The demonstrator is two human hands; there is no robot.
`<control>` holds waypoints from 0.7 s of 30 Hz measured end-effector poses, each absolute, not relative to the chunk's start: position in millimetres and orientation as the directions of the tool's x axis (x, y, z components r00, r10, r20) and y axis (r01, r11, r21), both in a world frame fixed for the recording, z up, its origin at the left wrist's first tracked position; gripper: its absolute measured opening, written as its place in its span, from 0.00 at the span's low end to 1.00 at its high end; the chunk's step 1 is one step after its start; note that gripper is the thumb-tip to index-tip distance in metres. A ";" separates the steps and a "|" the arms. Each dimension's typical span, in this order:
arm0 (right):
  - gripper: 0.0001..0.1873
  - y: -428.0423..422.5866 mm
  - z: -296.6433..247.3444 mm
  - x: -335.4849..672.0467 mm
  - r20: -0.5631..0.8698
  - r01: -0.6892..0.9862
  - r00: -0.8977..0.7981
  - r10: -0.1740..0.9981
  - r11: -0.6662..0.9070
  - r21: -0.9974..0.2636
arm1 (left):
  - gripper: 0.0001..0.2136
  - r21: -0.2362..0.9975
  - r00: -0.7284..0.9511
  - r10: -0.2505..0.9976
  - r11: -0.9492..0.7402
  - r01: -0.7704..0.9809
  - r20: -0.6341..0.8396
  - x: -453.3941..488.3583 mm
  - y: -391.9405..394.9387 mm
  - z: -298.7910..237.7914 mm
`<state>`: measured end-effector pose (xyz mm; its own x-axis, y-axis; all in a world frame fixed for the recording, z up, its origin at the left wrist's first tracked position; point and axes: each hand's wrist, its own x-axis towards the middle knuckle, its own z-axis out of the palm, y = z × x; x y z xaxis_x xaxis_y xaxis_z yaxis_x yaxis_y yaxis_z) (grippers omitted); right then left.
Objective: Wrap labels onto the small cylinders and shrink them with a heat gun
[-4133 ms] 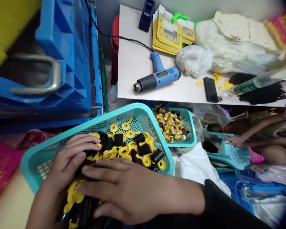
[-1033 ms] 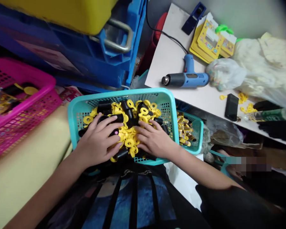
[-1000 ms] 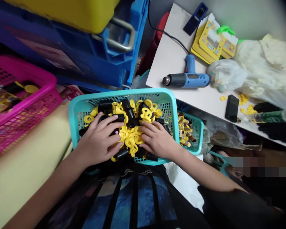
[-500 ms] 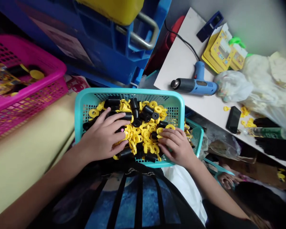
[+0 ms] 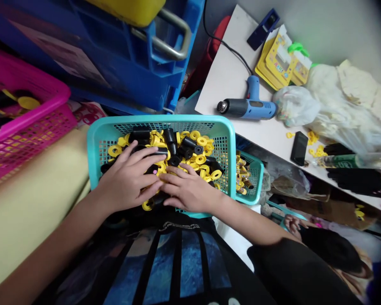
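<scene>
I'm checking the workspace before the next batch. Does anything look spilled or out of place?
Yes: loose yellow rings lie scattered on the white table beside the black phone, apart from those in the teal basket, so they look spilled.

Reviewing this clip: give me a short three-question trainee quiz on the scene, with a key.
1. True or false: the left hand and right hand both rest on the pile in the teal mesh basket.
2. Which tool lies on the white table? A soldering iron, B heat gun, C cordless drill.
3. Fill in the blank: the tubes among the yellow rings are coloured ____.

Key: 1 true; 2 B; 3 black.
</scene>
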<state>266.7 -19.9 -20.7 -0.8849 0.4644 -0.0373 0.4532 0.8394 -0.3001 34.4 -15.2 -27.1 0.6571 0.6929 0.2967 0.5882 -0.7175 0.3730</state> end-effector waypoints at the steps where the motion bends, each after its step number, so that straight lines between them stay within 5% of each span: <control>1: 0.24 -18.1 -23.4 265.9 -0.075 0.457 -0.886 0.457 0.838 -0.298 | 0.07 0.373 0.651 0.696 -0.715 0.591 0.304 33.2 -15.0 -27.5; 5: 0.17 -13.9 -23.4 285.1 -0.107 0.523 -0.852 0.513 0.819 -0.236 | 0.09 0.404 0.610 0.712 -0.701 0.587 0.348 28.8 -14.2 -29.0; 11: 0.11 -10.3 -15.9 297.4 0.042 0.675 -0.732 0.680 0.732 -0.095 | 0.10 0.429 0.579 0.734 -0.679 0.596 0.355 27.9 -12.9 -29.9; 17: 0.22 -14.2 -23.6 265.3 0.016 0.488 -0.862 0.506 0.839 -0.241 | 0.10 0.481 0.593 0.736 -0.669 0.567 0.326 36.8 -8.7 -28.3; 21: 0.20 -9.1 -24.1 281.6 -0.084 0.580 -0.812 0.577 0.782 -0.228 | 0.10 0.469 0.606 0.728 -0.677 0.566 0.321 43.8 -8.7 -29.8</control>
<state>281.6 -9.1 -24.1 -0.8121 0.5774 -0.0839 0.5797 0.7822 -0.2281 43.8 -8.7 -29.8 0.6055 0.7284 0.3207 0.5663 -0.6774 0.4695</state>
